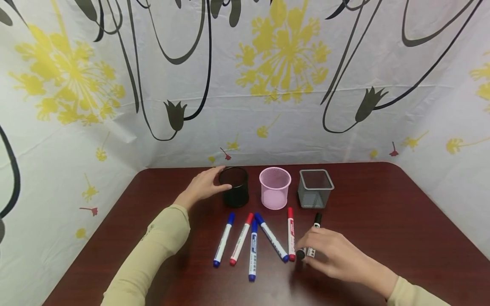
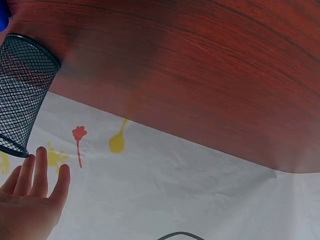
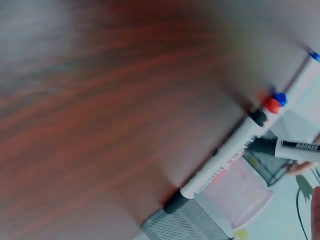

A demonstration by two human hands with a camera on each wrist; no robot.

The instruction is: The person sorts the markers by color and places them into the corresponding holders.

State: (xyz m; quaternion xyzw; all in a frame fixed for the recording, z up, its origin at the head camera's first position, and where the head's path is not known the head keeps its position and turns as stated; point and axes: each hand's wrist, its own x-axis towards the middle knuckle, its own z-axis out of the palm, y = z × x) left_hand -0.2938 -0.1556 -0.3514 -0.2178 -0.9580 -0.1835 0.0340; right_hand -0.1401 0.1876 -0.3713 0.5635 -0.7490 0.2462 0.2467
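My left hand point(image 1: 203, 184) is at the left side of a round black mesh pen cup point(image 1: 236, 193). Its fingers look straight and spread in the left wrist view, the fingertips by the cup's rim point(image 2: 14, 150). On the right, my right hand point(image 1: 338, 257) pinches a black marker, whose dark end point(image 1: 300, 254) pokes out by the fingertips; its label shows in the right wrist view point(image 3: 300, 146). Another black marker point(image 1: 317, 219) lies partly hidden beneath this hand. Just left of it is a red marker point(image 1: 291, 233).
A pink mesh cup point(image 1: 274, 197) and a square grey mesh holder point(image 1: 313, 199) stand right of the black cup. Blue markers point(image 1: 223, 240) and another red marker point(image 1: 241, 239) lie in front on the dark wooden table point(image 1: 383, 204). A patterned cloth point(image 1: 229, 106) hangs behind.
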